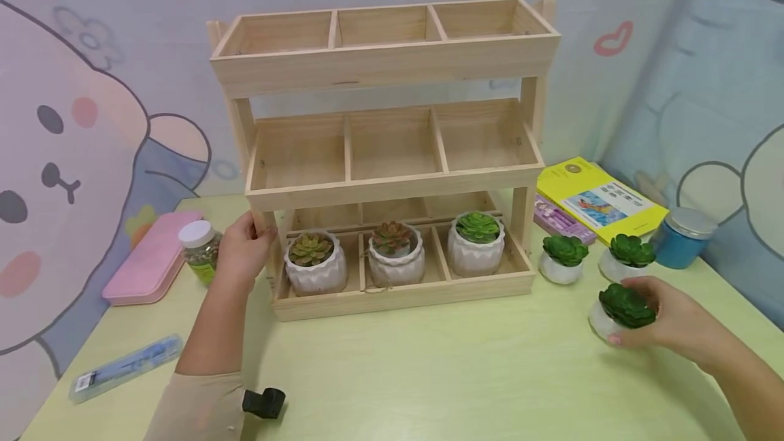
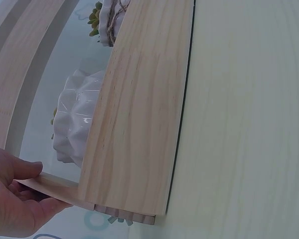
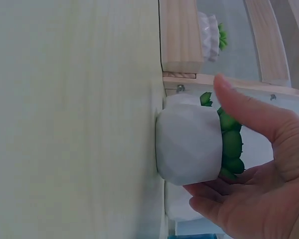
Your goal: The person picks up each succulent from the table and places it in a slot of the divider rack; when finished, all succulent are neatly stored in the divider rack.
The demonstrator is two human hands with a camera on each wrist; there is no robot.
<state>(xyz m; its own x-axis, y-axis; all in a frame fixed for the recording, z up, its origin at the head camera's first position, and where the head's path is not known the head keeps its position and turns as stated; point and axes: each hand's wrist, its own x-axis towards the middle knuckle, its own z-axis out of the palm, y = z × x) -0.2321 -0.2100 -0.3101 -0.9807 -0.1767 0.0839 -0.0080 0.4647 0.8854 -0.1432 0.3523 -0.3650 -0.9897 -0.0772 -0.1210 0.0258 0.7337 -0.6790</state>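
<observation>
My left hand [image 1: 248, 250] grips the left side upright of a three-tier wooden shelf [image 1: 401, 301]; in the left wrist view the thumb and fingers [image 2: 27, 169] close around its edge. At the right of the table, my right hand [image 1: 667, 322] holds a small green succulent in a white faceted pot [image 3: 189, 144], thumb on one side and fingers on the other. This pot leans a little in the head view. Behind it stand two similar potted succulents [image 1: 560, 269] [image 1: 621, 267]. The bottom tier holds three succulents in larger white pots [image 1: 315, 274] [image 1: 397, 265] [image 1: 474, 254].
Left of the shelf are a capped jar [image 1: 202, 250], a pink case [image 1: 153, 257] and a clear-blue flat pack [image 1: 125, 367]. To the right lie a yellow book [image 1: 603, 199], a purple box [image 1: 560, 220] and a blue jar [image 1: 680, 240]. A patterned curtain hangs behind.
</observation>
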